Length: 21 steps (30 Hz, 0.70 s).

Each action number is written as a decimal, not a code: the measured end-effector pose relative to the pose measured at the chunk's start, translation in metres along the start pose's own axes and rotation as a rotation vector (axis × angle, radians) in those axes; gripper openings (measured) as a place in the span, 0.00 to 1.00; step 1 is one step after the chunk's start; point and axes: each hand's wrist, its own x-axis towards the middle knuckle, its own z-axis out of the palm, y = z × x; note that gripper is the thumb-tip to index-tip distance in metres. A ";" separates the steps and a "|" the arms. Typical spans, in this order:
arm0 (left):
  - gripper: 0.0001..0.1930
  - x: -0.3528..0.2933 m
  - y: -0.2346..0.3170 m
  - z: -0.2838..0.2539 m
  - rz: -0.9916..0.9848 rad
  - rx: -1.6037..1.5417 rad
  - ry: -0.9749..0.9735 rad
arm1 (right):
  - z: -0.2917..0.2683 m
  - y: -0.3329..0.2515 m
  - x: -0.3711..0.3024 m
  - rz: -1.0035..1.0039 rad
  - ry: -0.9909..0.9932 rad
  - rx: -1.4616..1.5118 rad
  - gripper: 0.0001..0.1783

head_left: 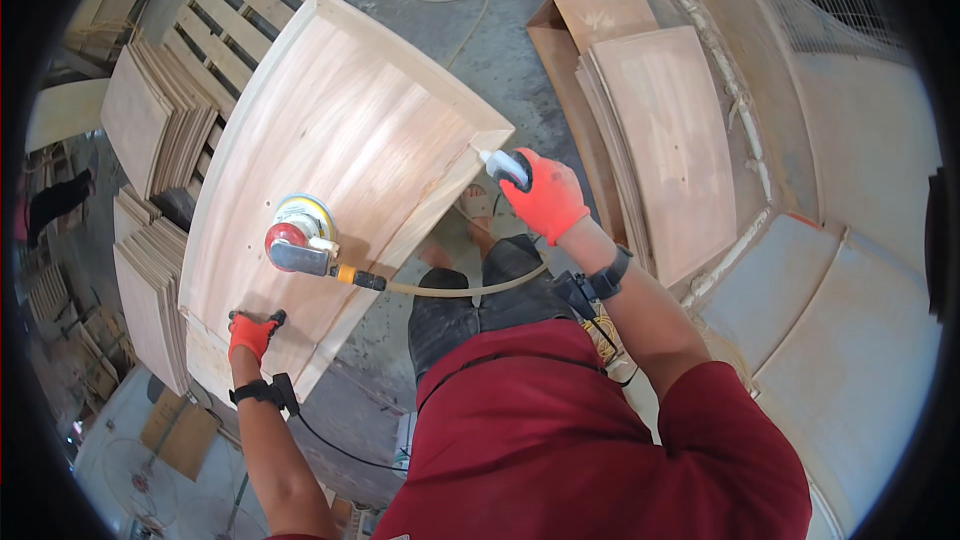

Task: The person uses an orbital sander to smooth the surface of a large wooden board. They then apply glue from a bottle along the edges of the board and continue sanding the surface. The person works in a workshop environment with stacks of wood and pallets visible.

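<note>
Sander [290, 242] on panel [330, 90], boards [665, 140] at right

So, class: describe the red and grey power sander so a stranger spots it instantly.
Find the large, pale wooden panel with raised edges. On it, above and right of the red gloved left hand, lies the red and grey power sander. Unlike the pale squeeze bottle in the red gloved right hand, it has a beige hose joined by an orange and black connector.

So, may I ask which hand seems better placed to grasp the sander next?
Probably the left hand: it's nearer the sander and looks empty, while the right hand holds a pale bottle.
</note>
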 end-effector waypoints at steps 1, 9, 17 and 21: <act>0.53 0.007 -0.005 0.004 -0.004 0.004 0.008 | -0.001 0.000 0.001 0.013 0.004 0.012 0.23; 0.52 0.005 -0.009 0.004 -0.005 0.061 0.050 | -0.006 0.005 0.003 -0.008 0.117 -0.074 0.21; 0.49 -0.005 0.003 -0.003 0.035 0.051 0.072 | -0.016 0.018 -0.004 0.042 0.169 -0.085 0.20; 0.49 -0.007 0.013 -0.007 0.026 0.033 0.025 | -0.020 0.030 -0.006 0.075 0.162 -0.045 0.20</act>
